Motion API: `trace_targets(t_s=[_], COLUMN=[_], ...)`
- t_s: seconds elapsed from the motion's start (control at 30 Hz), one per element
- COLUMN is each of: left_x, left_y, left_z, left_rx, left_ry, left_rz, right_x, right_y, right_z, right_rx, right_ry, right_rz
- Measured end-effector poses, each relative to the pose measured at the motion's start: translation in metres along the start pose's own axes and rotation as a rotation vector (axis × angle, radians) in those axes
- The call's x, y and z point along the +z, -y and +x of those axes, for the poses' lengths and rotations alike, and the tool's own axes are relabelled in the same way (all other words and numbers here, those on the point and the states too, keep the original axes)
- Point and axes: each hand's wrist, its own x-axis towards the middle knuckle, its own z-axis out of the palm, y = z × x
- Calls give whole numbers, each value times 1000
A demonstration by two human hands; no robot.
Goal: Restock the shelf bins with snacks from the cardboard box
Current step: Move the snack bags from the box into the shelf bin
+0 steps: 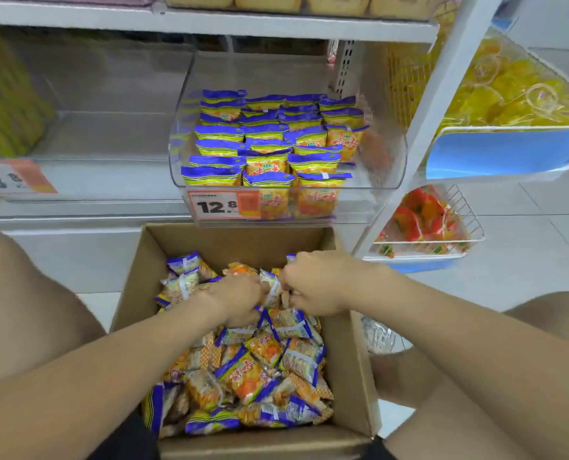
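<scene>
Hands (240,298) (313,287) in fists around snack packets (271,284)

We see the open cardboard box (353,360) sitting low in front of the shelf, filled with a loose heap of snack packets (253,363): small orange-yellow pouches with blue sealed ends, lying at all angles. At the far end of the heap our left hand (240,293) and right hand (313,287) grip a few of them, fingers curled. Above, the clear shelf bin (386,151) holds stocked packets (263,144) of the same kind, upright in tidy rows, leaving its right side bare
</scene>
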Motion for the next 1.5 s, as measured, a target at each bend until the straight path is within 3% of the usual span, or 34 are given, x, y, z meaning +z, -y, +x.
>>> trace_targets(t_s=[0.23,0.43,0.57,0.83,0.97,1.07,1.17,1.3,1.4,1.5], left_x=[25,41,40,-22,-77,-111,-135,-156,-163,-164], left_y=[30,24,19,5,-24,-33,-29,-22,-22,-14], left_z=[33,32,22,-30,-67,-89,-101,-101,-93,-81], left_rx=[-215,-236,-247,-11,177,207,185,142,98,35], left_ry=[-42,-57,-68,-432,-696,-893,-931,-1027,-1101,-1061], left_rz=[-376,-163,-182,-643,-781,-914,-1031,-1081,-925,-573], right_x=[0,3,-1,-26,-46,-61,-76,-93,-103,-108], right_y=[-21,-19,-17,-35,-47,-49,-58,-69,-83,-105], right_z=[33,37,33,2,-14,-21,-35,-56,-59,-52], right_rx=[74,40,39,148,41,-40,4,-165,-194,29], right_ry=[91,92,91,-29,-39,-231,-420,-497,-677,-1050], right_rz=[-90,-60,-54,132,279,423,637,913,920,676])
